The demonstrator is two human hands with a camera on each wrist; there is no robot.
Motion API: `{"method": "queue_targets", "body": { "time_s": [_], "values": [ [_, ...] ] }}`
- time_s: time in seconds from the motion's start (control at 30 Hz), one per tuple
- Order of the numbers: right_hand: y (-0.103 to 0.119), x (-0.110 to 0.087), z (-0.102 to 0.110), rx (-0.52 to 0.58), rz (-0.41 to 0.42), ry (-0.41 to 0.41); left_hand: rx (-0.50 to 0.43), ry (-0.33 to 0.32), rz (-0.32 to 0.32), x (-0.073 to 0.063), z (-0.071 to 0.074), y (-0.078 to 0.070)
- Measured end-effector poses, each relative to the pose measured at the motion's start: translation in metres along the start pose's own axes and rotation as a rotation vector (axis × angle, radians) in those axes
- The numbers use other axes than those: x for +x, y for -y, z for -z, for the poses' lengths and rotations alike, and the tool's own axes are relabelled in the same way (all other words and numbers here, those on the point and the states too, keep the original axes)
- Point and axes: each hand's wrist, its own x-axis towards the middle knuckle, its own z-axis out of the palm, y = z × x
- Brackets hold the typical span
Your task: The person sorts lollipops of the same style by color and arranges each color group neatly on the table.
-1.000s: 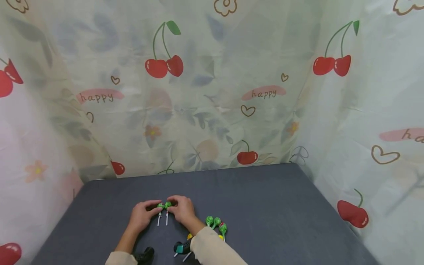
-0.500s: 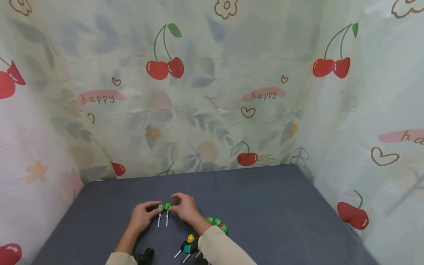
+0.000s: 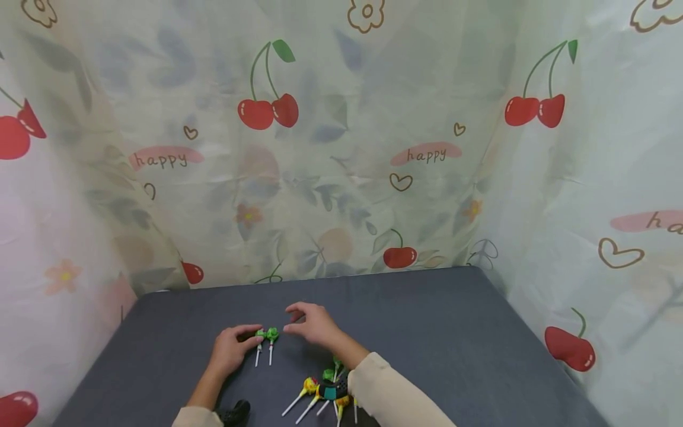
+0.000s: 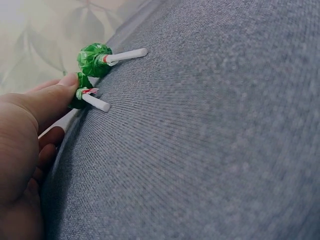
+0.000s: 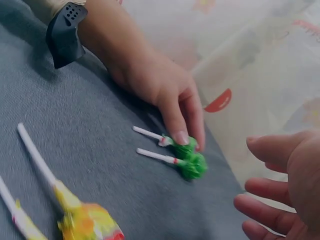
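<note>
Two green-wrapped lollipops lie side by side on the dark grey table, their white sticks toward the person. My left hand (image 3: 230, 350) pinches the head of the left green lollipop (image 4: 83, 92) between thumb and fingers. Right beside it lies the other green lollipop (image 5: 192, 166), which no hand holds. My right hand (image 3: 315, 325) is a short way right of this pair, raised, with its thumb and fingers apart and nothing between them, as the right wrist view also shows.
Nearer the person, partly under the right forearm, lies a group of yellow lollipops (image 3: 309, 386) and green lollipops (image 3: 328, 375). Dark wrist devices (image 3: 333, 388) sit on both wrists. A cherry-patterned curtain (image 3: 331, 178) surrounds the table (image 3: 427, 332) at the back and sides.
My right hand has let go of the right green lollipop and moved away to the right, its fingers spreading. The left hand keeps its pinch in place.
</note>
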Motion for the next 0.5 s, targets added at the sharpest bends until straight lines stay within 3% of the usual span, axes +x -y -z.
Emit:
{"method": "queue_targets", "body": {
  "time_s": [0.5],
  "values": [
    [-0.012, -0.027, 0.048, -0.048, -0.003, 0.126, -0.014, 0.011, -0.021, -0.002, 0.002, -0.002]
  ]
}}
